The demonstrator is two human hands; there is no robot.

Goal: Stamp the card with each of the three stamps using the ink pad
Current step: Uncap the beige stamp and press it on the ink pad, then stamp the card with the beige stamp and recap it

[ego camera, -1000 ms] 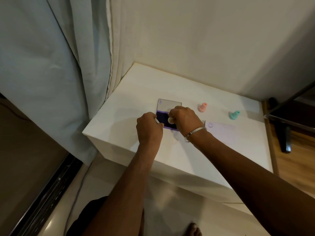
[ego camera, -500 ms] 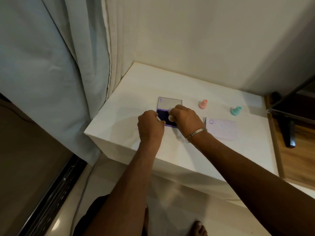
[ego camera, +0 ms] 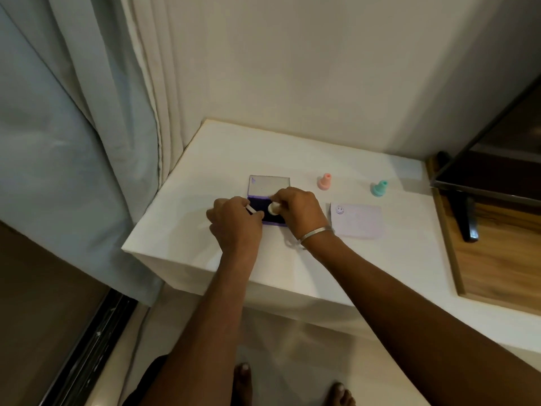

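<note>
Cream round stamp sits on my purple ink pad, pinched by my right hand fingers; left hand fingers grip the pad's near-left edge.

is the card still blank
No, the card already bears one smiley stamp mark near its top left corner.

Soft, warm indoor light is falling from above, leaving the room dim and slightly yellow. The white table top is catching the most light, while the floor at near left is sinking into brown shade. Faint, blurry shadows are spreading under both forearms. The grey curtain is looking cool and flat. Wide-angle distortion is bending the wall lines and stretching the arms toward the near edges. Fine detail is looking soft and smeared throughout, with mild compression noise.
</note>
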